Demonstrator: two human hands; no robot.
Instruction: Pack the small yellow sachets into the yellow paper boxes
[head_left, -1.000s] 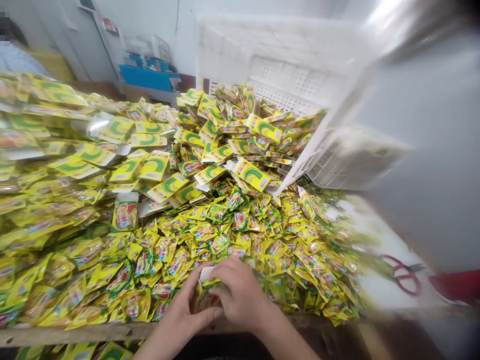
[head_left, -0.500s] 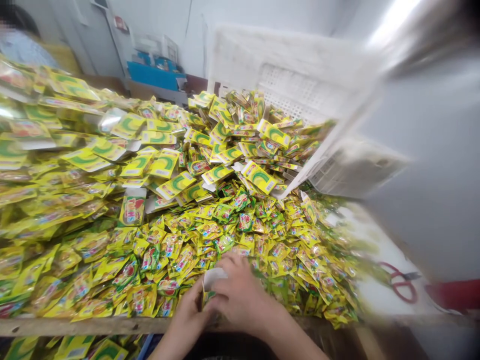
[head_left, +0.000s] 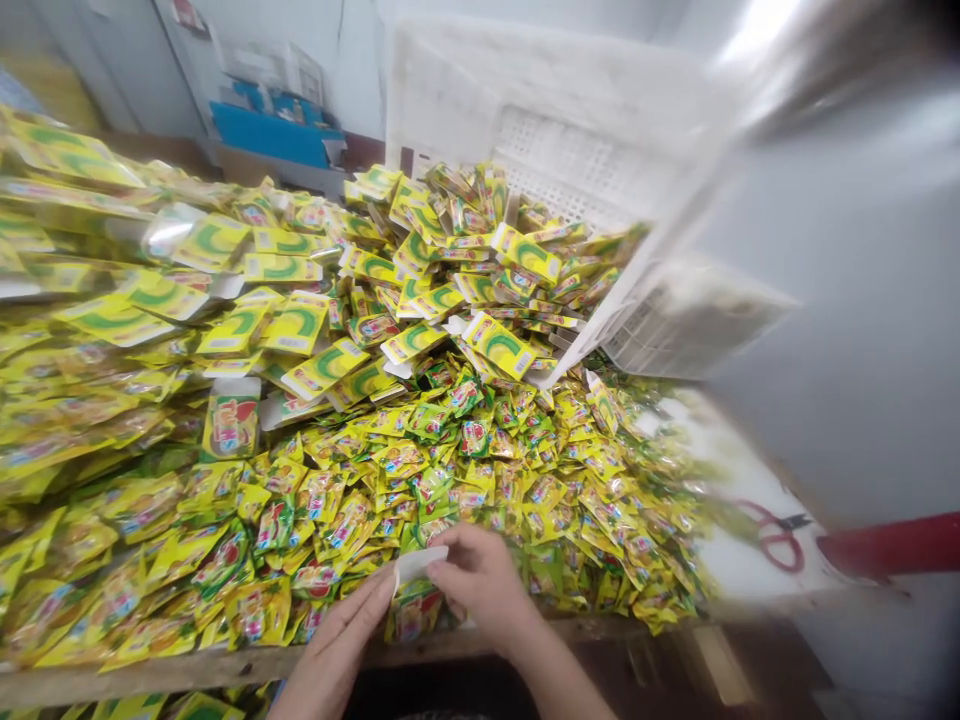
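Note:
A small yellow-green carton (head_left: 415,612) with a raised white flap (head_left: 420,564) is between my two hands, near the table's front edge. My left hand (head_left: 352,622) presses its fingers along the carton's left side, its thumb hidden. With thumb and fingertips, my right hand (head_left: 480,582) pinches the right end of the white flap. Around them spreads a heap of small yellow and green candy packets (head_left: 405,455). What is inside the carton cannot be seen.
Behind the packets, a tilted white plastic crate (head_left: 577,150) spills yellow cartons (head_left: 499,345). Larger yellow packs (head_left: 82,410) pile up on the left. Red-handled scissors (head_left: 780,540) lie on the right beside a red object (head_left: 892,548). A blue box (head_left: 274,132) stands at the back.
My right hand has moved off the carton's front to its flap, so the printed face now shows. My left fingers have straightened along the side. The view has shifted slightly right.

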